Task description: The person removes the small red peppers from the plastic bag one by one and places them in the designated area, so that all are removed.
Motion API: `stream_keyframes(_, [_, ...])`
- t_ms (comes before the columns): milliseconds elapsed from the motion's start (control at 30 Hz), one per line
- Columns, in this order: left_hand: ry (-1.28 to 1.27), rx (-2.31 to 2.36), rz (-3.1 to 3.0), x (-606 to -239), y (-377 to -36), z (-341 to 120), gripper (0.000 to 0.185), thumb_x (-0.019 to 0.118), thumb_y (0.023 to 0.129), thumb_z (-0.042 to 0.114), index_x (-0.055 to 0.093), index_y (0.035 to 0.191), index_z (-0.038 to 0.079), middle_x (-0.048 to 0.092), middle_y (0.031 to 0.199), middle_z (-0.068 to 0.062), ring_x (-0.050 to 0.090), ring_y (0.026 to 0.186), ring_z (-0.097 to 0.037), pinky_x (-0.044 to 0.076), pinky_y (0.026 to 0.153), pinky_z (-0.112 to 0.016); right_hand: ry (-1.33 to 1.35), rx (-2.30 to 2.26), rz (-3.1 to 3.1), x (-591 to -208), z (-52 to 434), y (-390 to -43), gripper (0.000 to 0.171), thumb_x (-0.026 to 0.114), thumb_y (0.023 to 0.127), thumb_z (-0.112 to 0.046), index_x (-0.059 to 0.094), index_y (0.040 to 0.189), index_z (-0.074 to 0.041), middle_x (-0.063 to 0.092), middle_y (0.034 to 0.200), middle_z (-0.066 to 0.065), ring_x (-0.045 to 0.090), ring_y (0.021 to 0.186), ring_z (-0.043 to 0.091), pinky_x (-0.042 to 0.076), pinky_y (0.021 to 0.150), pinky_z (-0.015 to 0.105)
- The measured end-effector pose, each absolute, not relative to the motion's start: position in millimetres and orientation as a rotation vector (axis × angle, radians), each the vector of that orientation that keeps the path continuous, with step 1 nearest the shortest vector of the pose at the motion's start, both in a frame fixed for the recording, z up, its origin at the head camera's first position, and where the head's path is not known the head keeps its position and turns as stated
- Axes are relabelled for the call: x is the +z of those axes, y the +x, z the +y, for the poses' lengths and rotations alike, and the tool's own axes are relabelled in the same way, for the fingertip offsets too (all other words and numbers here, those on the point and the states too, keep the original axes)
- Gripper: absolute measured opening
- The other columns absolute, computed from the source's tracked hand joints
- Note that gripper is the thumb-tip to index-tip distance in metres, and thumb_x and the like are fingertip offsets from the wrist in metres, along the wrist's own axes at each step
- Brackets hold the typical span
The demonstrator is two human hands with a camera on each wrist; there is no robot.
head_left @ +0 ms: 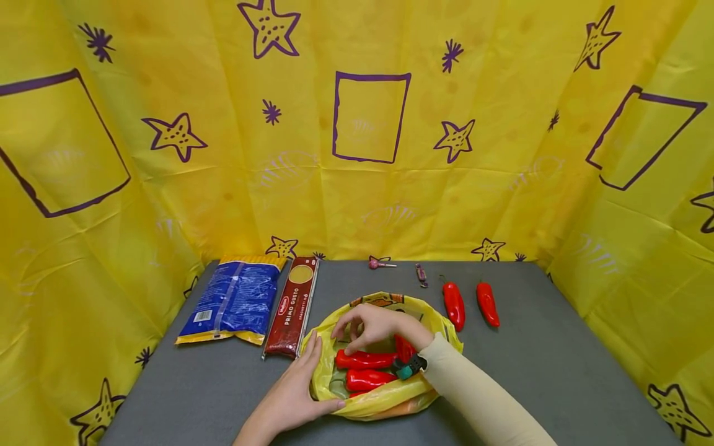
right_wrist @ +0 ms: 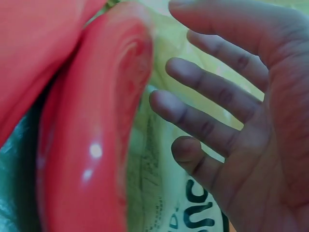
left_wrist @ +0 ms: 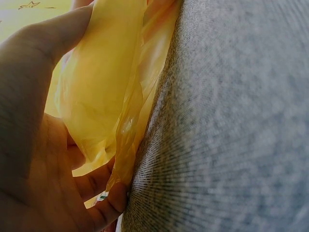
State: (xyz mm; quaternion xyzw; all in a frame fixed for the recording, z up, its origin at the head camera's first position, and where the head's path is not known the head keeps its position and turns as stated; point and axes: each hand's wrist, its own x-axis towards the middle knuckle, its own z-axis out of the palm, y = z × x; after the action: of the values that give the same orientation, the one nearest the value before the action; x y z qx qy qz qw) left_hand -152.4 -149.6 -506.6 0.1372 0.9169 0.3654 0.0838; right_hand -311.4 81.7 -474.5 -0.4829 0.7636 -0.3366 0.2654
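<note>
A yellow plastic bag (head_left: 390, 409) lies wide open with several red peppers (head_left: 368, 360) inside. My left hand (head_left: 292, 390) holds the bag's left side, thumb at the front rim and fingers along the outer side. In the left wrist view the thin yellow plastic (left_wrist: 106, 72) runs between thumb and fingers. Inside the bag's mouth, my right hand (head_left: 370, 325) is over the peppers. The right wrist view shows its fingers (right_wrist: 207, 87) loosely bent and apart, holding nothing, beside a long red pepper (right_wrist: 91, 145). Part of the bag's contents is hidden by the right forearm.
Left of the bag lie a red spaghetti pack (head_left: 292, 306) and a blue-and-yellow packet (head_left: 237, 300). A lollipop (head_left: 379, 263) and a wrapped candy (head_left: 421, 275) lie behind it. Two red peppers (head_left: 454, 305) rest to the right on the grey table (head_left: 535, 371). Yellow curtains surround the table.
</note>
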Motion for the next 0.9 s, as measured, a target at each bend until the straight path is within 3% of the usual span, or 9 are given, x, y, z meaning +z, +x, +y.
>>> stream_keyframes(567, [0.431, 1.105, 2.737, -505.3, -150.0, -148.3, 0.132, 0.083, 0.077, 0.072, 0.016, 0.17, 0.008, 0.008, 0.178, -0.012, 0.025, 0.158, -0.047, 0.032, 0.118, -0.074, -1.222, -0.781, 2.01, -475.2, 78.0, -304.1, 0.037, 0.091, 0.085, -0.015, 0.076, 0.118, -0.014, 0.069, 0.095, -0.014, 0.063, 0.07, 0.007, 0.055, 0.067, 0.02])
stream_keyframes(900, [0.427, 1.103, 2.74, -507.9, -151.3, -149.0, 0.132, 0.083, 0.077, 0.073, 0.016, 0.171, 0.008, 0.009, 0.178, -0.013, 0.025, 0.158, -0.047, 0.031, 0.118, -0.074, -1.305, -0.618, 2.157, -472.7, 76.8, -304.3, 0.027, 0.081, 0.092, -0.018, 0.077, 0.119, -0.017, 0.071, 0.108, -0.016, 0.064, 0.096, 0.004, 0.055, 0.087, 0.019])
